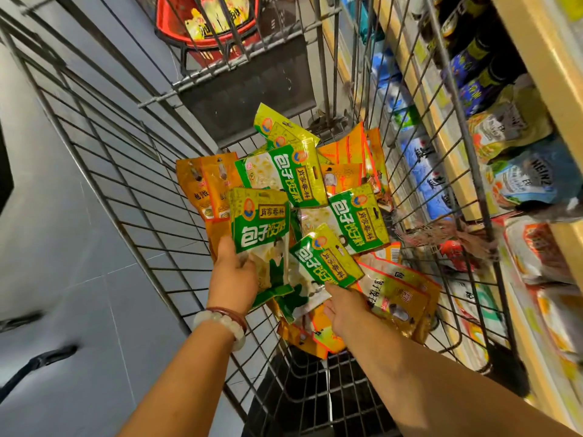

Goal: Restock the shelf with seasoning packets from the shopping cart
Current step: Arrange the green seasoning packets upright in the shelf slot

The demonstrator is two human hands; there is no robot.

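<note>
Down inside the wire shopping cart (132,171) lies a loose heap of seasoning packets (315,197), some green and yellow, some orange, overlapping on the cart floor. The green ones carry large white characters reading 包子饺子料 and a smaller panel with a brand name in dark characters, beside a round portrait logo. The left hand (235,275), a pale bead bracelet (224,323) and a dark red one on its wrist, has its grip closed on the lower edge of an upright green packet (260,228), fingers curled behind it and the thumb on its front. The right hand (342,305) reaches into the heap with its thumb lying on the lower corner of a tilted green packet (325,260); its fingers are hidden beneath the packets, so I cannot tell how far that grip is closed. Just right of it lies a yellow packet with a red border (394,291). Beyond the cart's right wall stand the store shelves (441,127), holding blue bags with white characters, dark bottles and a pouch marked HEINZ (530,181). Past the cart's far end sits a red basket (205,20).
</note>
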